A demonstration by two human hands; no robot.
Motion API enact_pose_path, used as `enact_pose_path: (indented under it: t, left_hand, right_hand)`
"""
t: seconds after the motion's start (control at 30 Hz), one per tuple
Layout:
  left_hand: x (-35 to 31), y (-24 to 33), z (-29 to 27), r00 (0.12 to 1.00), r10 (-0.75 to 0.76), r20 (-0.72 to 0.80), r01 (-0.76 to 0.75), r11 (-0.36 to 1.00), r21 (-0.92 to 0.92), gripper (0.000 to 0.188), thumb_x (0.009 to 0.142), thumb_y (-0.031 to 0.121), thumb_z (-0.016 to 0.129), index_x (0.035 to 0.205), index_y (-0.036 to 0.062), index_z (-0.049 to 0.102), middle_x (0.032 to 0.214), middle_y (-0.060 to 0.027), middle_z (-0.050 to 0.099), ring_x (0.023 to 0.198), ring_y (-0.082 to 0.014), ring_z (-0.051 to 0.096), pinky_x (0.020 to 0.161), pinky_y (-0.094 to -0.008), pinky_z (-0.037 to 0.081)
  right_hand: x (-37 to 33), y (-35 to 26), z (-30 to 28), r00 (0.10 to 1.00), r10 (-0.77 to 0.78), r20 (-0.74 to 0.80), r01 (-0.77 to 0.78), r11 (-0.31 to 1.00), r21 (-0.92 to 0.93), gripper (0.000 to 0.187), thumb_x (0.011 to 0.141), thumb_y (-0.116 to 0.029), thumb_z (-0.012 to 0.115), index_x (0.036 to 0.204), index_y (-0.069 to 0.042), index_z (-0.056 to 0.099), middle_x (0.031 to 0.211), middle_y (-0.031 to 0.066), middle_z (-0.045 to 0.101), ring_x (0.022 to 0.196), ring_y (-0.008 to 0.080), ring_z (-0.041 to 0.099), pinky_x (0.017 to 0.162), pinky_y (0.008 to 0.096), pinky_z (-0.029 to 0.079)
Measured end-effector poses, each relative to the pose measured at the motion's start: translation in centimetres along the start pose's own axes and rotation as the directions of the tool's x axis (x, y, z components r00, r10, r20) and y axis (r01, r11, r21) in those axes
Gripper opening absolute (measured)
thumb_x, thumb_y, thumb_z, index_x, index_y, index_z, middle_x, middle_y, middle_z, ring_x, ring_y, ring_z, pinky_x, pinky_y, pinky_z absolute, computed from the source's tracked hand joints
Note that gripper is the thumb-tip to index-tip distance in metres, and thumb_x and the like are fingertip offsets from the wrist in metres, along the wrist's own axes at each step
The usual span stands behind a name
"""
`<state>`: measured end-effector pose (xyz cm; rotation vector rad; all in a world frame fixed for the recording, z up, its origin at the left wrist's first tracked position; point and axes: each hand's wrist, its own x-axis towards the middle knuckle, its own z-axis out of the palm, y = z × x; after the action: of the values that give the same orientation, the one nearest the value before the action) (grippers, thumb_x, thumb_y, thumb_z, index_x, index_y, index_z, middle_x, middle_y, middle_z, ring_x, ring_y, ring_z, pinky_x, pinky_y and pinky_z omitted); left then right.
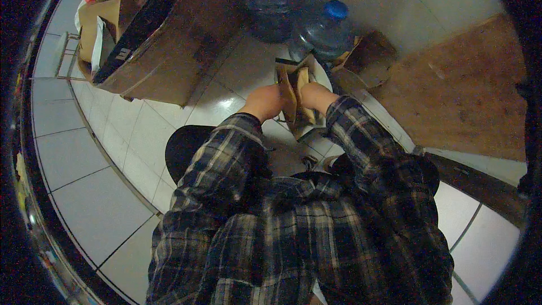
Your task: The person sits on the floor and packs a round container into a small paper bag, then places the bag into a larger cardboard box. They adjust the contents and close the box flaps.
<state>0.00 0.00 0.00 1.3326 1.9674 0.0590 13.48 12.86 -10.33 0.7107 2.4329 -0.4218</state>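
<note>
Straight ahead of me, low over the tiled floor, an opened brown cardboard box [288, 73] sits between my hands with its flaps bent apart. My left hand [266, 101] is closed on its left flap, the fingertips out of sight behind the card. From the right, my right hand [316, 97] grips a lighter tan flap near the opening, and its fingers are mostly hidden. Dim light and grain keep me from seeing what, if anything, lies inside the box.
Two large clear-blue water jugs [320, 34] stand just beyond the box. At upper left is a big carton [169, 51] with paper bags [104, 22] on top. A brown board [457, 87] leans at right, beside a small open carton [370, 59]. White tiles [141, 130] cover the floor.
</note>
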Motion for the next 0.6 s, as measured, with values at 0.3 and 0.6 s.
enact_pose_path:
  t: [0.3,0.6]
  left_hand:
    - [0.3,0.3,2.1,0.997,0.064,-0.039,-0.065,0.998,-0.023,0.037,0.086,0.036,0.059,0.106,0.0048,0.062,0.103,-0.0194,0.065,0.097,-0.0382,0.061,0.082,-0.0463,0.049]
    - [0.4,0.2,1.4,0.999,0.024,-0.022,-0.024,0.999,-0.024,0.044,0.087,0.042,0.057,0.109,0.0035,0.06,0.105,-0.0209,0.064,0.098,-0.0396,0.061,0.082,-0.0478,0.049]
  right_hand:
    - [-6.3,-0.7,-5.1,0.985,-0.091,-0.15,0.095,0.995,0.017,0.019,0.074,-0.018,0.06,0.077,-0.002,0.07,0.079,0.0212,0.065,0.076,0.0395,0.064,0.07,0.0465,0.052]
    - [-14.6,1.6,-14.4,0.898,-0.08,-0.432,0.194,0.955,0.226,0.021,0.077,-0.02,0.054,0.073,-0.008,0.071,0.074,0.0144,0.066,0.071,0.0316,0.063,0.066,0.0406,0.049]
